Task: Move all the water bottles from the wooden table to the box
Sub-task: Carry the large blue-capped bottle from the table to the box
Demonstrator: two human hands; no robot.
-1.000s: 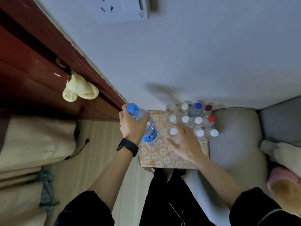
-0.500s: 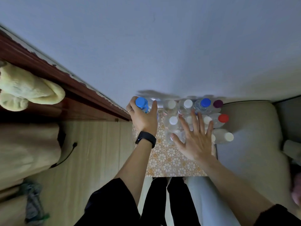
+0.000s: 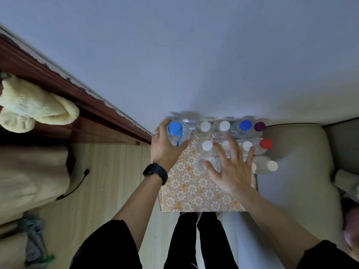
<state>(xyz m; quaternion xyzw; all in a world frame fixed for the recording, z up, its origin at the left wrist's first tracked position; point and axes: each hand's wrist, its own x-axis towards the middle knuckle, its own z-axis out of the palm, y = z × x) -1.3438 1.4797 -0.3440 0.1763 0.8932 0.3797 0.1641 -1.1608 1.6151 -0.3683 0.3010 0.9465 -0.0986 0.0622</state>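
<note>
A pale wall (image 3: 194, 55) fills the upper view, and plank floor (image 3: 108, 181) lies at lower left. A grey cushion (image 3: 295, 171) sits on the right, touching the box's right edge. The box (image 3: 194, 193), floral on top, stands against the wall between floor and cushion. Its near half is bare, and the person's legs are just below its near edge. The left hand (image 3: 165, 150) grasps a blue-capped bottle (image 3: 177, 133), with the fingers curled round its left side and the thumb round the near side. This bottle is upright at the box's far left corner, close to the wall and just beside the other bottles (image 3: 207, 145). Those stand packed in rows along the far edge, most with white caps, one blue, one purple and one red. One of them at the right edge leans out toward the cushion. The right hand (image 3: 231, 169) is flat and released, with the fingers spread over the near row. Its fingertips are at the caps and its thumb is against a clear bottle, clasping nothing. A black watch (image 3: 155, 172) is on the left wrist.
</note>
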